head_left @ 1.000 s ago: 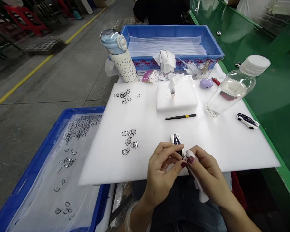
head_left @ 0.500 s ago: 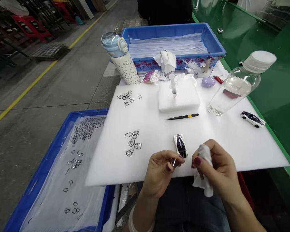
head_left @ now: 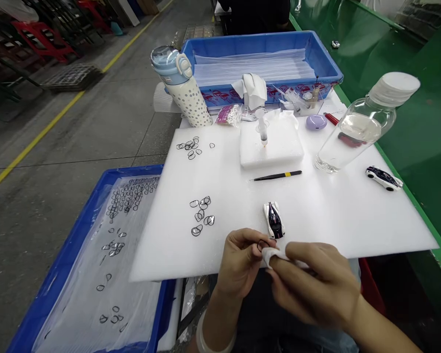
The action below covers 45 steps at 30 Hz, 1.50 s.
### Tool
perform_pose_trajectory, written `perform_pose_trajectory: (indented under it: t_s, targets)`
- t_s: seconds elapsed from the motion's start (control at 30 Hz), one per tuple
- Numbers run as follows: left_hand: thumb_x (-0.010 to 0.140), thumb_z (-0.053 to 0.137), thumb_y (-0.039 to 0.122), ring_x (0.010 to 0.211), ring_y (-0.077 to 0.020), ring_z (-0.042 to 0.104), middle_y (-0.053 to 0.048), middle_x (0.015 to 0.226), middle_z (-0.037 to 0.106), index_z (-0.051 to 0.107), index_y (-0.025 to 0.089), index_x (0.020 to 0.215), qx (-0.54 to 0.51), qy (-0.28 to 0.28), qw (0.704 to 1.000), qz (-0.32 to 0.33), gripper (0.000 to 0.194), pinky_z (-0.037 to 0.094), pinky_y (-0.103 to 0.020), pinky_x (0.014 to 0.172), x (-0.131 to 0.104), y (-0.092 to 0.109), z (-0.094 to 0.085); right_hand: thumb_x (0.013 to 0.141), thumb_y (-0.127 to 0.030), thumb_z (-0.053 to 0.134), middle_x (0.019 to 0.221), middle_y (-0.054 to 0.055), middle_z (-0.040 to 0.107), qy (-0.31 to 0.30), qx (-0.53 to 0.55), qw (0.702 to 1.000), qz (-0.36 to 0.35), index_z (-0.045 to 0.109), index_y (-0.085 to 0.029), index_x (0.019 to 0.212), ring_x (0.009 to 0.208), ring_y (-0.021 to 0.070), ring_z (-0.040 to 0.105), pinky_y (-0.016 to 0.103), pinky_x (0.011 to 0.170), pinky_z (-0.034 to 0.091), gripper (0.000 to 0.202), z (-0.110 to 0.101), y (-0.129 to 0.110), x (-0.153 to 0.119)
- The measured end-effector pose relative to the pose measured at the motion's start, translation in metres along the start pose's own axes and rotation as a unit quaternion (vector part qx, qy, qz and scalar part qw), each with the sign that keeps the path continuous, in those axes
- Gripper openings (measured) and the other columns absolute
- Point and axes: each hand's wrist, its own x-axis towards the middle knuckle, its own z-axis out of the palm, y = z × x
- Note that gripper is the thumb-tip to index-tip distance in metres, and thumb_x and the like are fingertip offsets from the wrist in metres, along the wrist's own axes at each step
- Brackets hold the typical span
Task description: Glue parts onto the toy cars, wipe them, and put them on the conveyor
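Between thumb and fingers, my left hand (head_left: 238, 262) pinches a small clear piece with a dark rim (head_left: 261, 244), like those lying on the board. My right hand (head_left: 316, 284) is closed on a white cloth (head_left: 274, 254), pressed against that piece; part of the cloth is hidden by the fingers. Just beyond my hands, a white and dark toy car (head_left: 274, 220) sits on the white board (head_left: 235, 191). To the left lie several loose dark-rimmed clear pieces (head_left: 200, 215). Black tweezers (head_left: 277, 176) with a yellow band lie behind the car.
A syringe (head_left: 262, 130) stands in a white foam block (head_left: 272, 154). Around it are a dotted bottle (head_left: 191, 100), a clear bottle of liquid (head_left: 349, 137), another toy car (head_left: 384, 178) and a blue bin (head_left: 260, 39). A blue tray (head_left: 64, 255) of rimmed pieces sits lower left.
My right hand has moved left and turned over, bringing the cloth onto the rimmed piece. My left hand stays nearly in place, still pinching it.
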Motion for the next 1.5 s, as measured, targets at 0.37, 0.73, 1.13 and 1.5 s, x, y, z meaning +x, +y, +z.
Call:
perform_pose_trajectory:
  t_s: [0.37,0.73,1.13,1.5]
  targets:
    - [0.078,0.083,0.023,0.079,-0.0188,0.076,-0.003,0.088,0.08,0.081,0.026,0.093,0.399,0.087,0.88,0.241,0.015,0.065,-0.03,0.075,-0.007,0.014,-0.015,0.089,-0.012,0.066,0.078,0.002,0.064,0.086,0.105,0.97,0.203,0.073,-0.021,0.094,0.062,0.012,0.059,0.025,0.05,0.045,0.012,-0.005,0.036,-0.013]
    - [0.086,0.072,0.016,0.081,-0.0176,0.07,-0.004,0.092,0.069,0.077,0.021,0.099,0.629,0.031,0.695,0.347,0.015,0.063,-0.032,0.073,0.009,-0.007,0.002,0.09,-0.023,0.064,0.079,0.003,0.066,-0.066,0.124,0.948,0.284,0.072,-0.019,0.09,0.067,0.0134,0.064,0.024,0.058,0.049,0.009,0.017,0.046,-0.013]
    - [0.087,0.07,0.017,0.116,-0.0261,0.067,-0.01,0.126,0.071,0.073,0.022,0.116,0.601,0.028,0.761,0.243,0.03,0.058,-0.048,0.1,0.009,0.003,-0.007,0.092,-0.026,0.063,0.077,0.003,0.066,-0.091,0.103,0.944,0.299,0.072,-0.018,0.09,0.064,0.0132,0.063,0.024,0.055,0.044,0.012,0.02,0.046,-0.012]
    - [0.089,0.058,0.006,0.139,-0.03,0.049,-0.006,0.151,0.052,0.057,0.036,0.138,0.65,-0.195,0.714,0.173,0.058,0.048,-0.055,0.109,0.027,0.03,-0.011,0.092,-0.022,0.062,0.072,0.002,0.065,-0.038,0.111,0.951,0.285,0.071,-0.018,0.087,0.062,0.0119,0.06,0.023,0.055,0.045,0.012,0.013,0.047,-0.016]
